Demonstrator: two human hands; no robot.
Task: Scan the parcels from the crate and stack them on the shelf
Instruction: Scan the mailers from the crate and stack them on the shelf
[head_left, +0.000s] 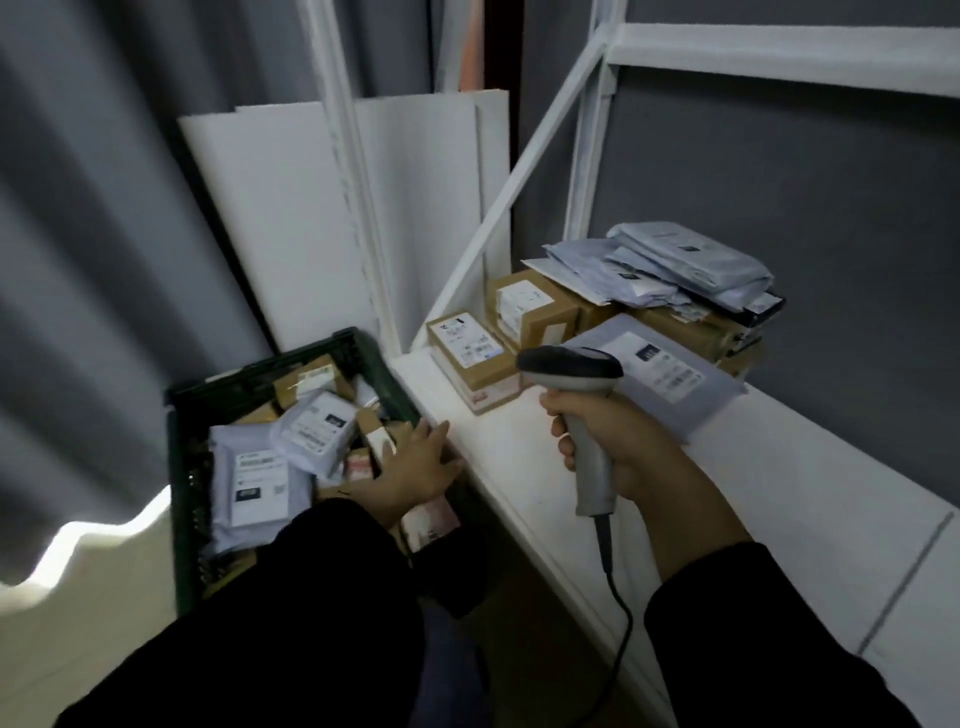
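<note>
A dark green crate (179, 467) at lower left holds several parcels: grey mailer bags with white labels (254, 478) and small cardboard boxes. My left hand (415, 465) reaches into the crate's right side, fingers spread flat on a cardboard parcel (431, 519). My right hand (613, 441) grips the handle of a grey barcode scanner (571, 371), held upright over the white shelf (519, 467). On the shelf stand cardboard boxes (470, 353) and a stack of grey mailer bags (670, 265). One flat grey mailer (665, 374) lies just behind the scanner.
The shelf has white metal posts and a diagonal brace (519, 171). White foam boards (291, 218) lean against the grey curtain behind the crate. The scanner's cable (618, 623) hangs down past the shelf's front edge. Bare shelf surface stretches to the right.
</note>
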